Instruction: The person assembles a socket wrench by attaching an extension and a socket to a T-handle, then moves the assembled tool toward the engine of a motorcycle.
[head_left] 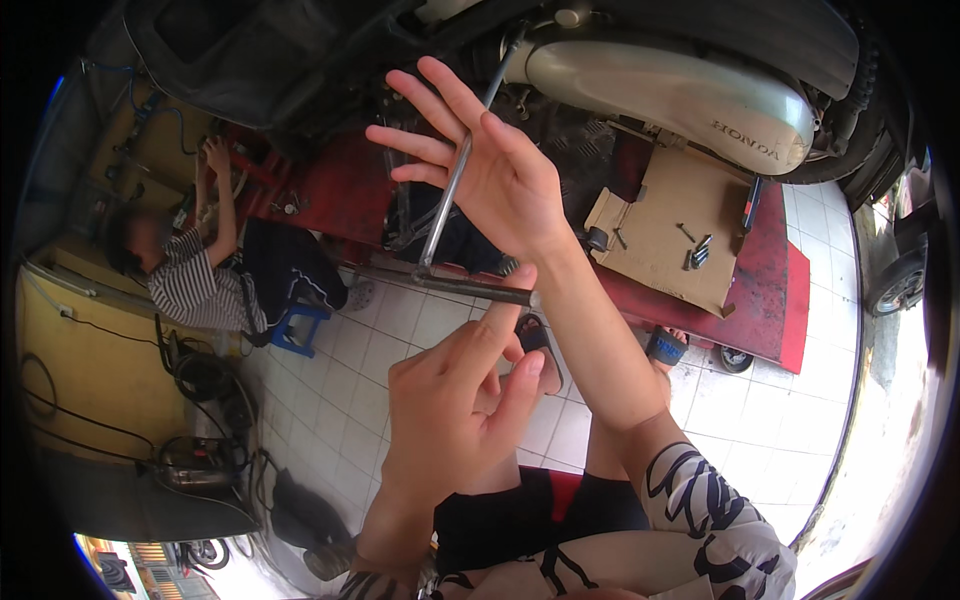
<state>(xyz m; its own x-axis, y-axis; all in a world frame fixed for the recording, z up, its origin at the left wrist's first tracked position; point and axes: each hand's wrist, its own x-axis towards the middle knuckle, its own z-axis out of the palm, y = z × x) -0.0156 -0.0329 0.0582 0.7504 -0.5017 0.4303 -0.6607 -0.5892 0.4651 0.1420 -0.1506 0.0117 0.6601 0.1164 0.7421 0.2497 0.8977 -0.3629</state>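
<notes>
A metal sliding T-handle wrench point(447, 210) slants from the motorbike's engine area down toward me, its dark crossbar point(480, 290) at the near end. My right hand point(505, 185) is open, palm up and fingers spread, with the shaft passing across the palm between thumb and fingers, not gripped. My left hand point(450, 390) is below the crossbar. Its index finger is stretched up against the bar, the thumb stands apart and the other fingers are partly curled; nothing is held in it. The wrench's far end meets dark parts beside the silver engine cover point(670, 95).
Bolts and sockets point(700, 252) lie on a cardboard sheet point(660, 230) over a red lift platform point(770, 300). At left another person point(205, 275) in a striped shirt sits on a blue stool point(298, 328). Cables and a compressor-like machine point(200, 462) stand at lower left.
</notes>
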